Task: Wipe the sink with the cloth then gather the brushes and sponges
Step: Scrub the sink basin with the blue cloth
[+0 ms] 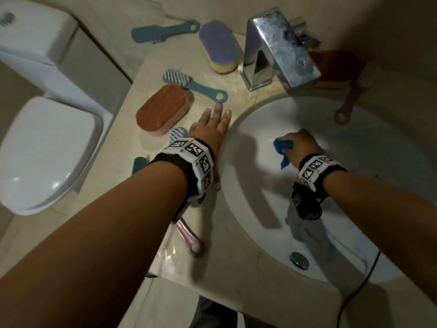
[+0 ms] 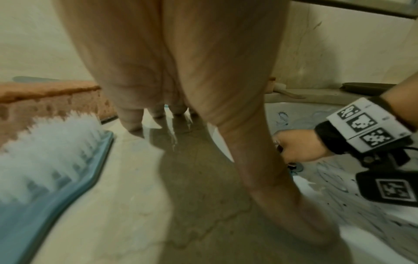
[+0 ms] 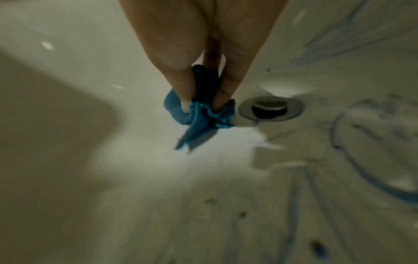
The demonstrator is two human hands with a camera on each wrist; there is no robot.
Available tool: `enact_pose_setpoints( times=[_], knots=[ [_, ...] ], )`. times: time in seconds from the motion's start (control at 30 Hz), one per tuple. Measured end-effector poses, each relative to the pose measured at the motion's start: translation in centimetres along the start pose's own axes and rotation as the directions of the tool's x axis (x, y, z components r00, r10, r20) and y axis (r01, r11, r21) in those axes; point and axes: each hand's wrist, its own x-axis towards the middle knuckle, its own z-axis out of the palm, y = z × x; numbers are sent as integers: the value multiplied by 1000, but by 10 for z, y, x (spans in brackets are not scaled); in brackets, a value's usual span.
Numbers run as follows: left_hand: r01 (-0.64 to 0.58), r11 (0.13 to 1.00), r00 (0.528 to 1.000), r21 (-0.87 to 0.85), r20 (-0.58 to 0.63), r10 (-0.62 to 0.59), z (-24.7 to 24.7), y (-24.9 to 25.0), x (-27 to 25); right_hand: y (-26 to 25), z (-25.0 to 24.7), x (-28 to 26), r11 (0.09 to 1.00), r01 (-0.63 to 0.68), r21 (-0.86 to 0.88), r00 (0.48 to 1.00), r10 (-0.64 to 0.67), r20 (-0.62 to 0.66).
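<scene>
My right hand (image 1: 301, 144) grips a bunched blue cloth (image 1: 282, 147) against the inner wall of the white sink (image 1: 248, 129); the right wrist view shows the cloth (image 3: 203, 114) beside the overflow hole (image 3: 270, 108). My left hand (image 1: 212, 129) lies flat with straight fingers on the beige counter (image 1: 231, 263) at the basin's left rim. Left of it are an orange sponge (image 1: 163, 110), a blue brush (image 1: 194, 85) and another blue brush (image 1: 176, 134) partly under my wrist. Farther back lie a purple sponge (image 1: 220, 46) and a blue brush (image 1: 163, 31). A pink brush (image 1: 191, 240) lies under my left forearm.
A chrome faucet (image 1: 281, 48) stands behind the basin, with a red-brown brush (image 1: 347, 100) to its right. The drain plug (image 1: 299, 260) sits at the basin's near side among blue-grey smears. A white toilet (image 1: 45, 147) stands left of the counter. A black cable (image 1: 354, 297) hangs at the front right.
</scene>
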Motion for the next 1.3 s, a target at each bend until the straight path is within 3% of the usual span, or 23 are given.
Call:
enact_pose_setpoints(
  times=[0.07, 0.17, 0.2, 0.27, 0.37, 0.47, 0.53, 0.63, 0.67, 0.7, 0.8, 0.83, 0.9, 0.97, 1.03, 1.07, 1.1, 1.23, 1.3],
  knots=[
    [2, 1000, 1000, 8, -2, -2, -1, 0, -1, -14, 6, -17, 988, 151, -13, 982, -148, 115],
    [5, 1000, 1000, 20, 10, -5, -1, 1, -2, -20, 33, -55, 945, 321, -56, 896, -284, 341],
    [6, 1000, 1000, 20, 11, -6, -1, 1, -1, -18, 37, -60, 954, 300, -13, 901, -279, 334],
    [6, 1000, 1000, 15, 11, -6, -2, 1, -1, -7, 32, -50, 972, 235, 25, 956, -236, 174],
    [10, 1000, 1000, 1, 5, -10, -2, 2, -3, 14, 3, -24, 994, 112, 5, 994, -112, 1],
    [5, 1000, 1000, -6, 3, -5, -2, 2, -4, 17, -7, -16, 995, 94, -39, 996, -94, 0],
    [9, 1000, 1000, -2, 0, -9, -2, 2, -3, 1, 3, -34, 969, 246, -25, 960, -240, 143],
    [12, 1000, 1000, 16, 9, -12, -1, 2, -2, -8, 28, -67, 879, 476, -2, 833, -451, 321],
    [11, 1000, 1000, 20, 4, -12, -1, 2, -1, -3, 32, -65, 884, 468, 2, 838, -445, 315],
    [11, 1000, 1000, 20, 1, -11, -2, 1, 0, 1, 29, -58, 916, 401, 18, 884, -392, 253],
    [16, 1000, 1000, 16, 1, -16, -1, 2, -1, 16, 9, -23, 962, 273, -34, 960, -274, -59],
    [19, 1000, 1000, 19, -1, -19, 0, 2, -1, 17, 0, -16, 978, 184, -96, 980, -190, -62],
    [15, 1000, 1000, 20, 2, -15, -1, 2, -1, 12, -6, -13, 989, 40, -140, 998, -34, 50],
    [19, 1000, 1000, 19, 0, -19, -1, 2, -1, 2, 1, -26, 986, 158, -51, 979, -150, 141],
    [19, 999, 1000, 29, 8, -20, 0, 2, -1, -5, 17, -50, 940, 340, 33, 902, -336, 271],
    [15, 999, 1000, 33, 9, -15, 0, 1, 0, -3, 24, -58, 918, 398, -5, 865, -373, 335],
    [12, 999, 1000, 33, 6, -12, 1, 1, 0, 2, 30, -61, 907, 417, -51, 860, -376, 344],
    [7, 1000, 1000, 17, -4, -7, 2, 0, 0, 26, 23, -32, 977, 214, 20, 974, -214, 67],
    [5, 1000, 1000, 24, -6, -5, 2, -1, 1, 30, 3, -14, 996, 70, 56, 997, -71, 8]
  ],
)
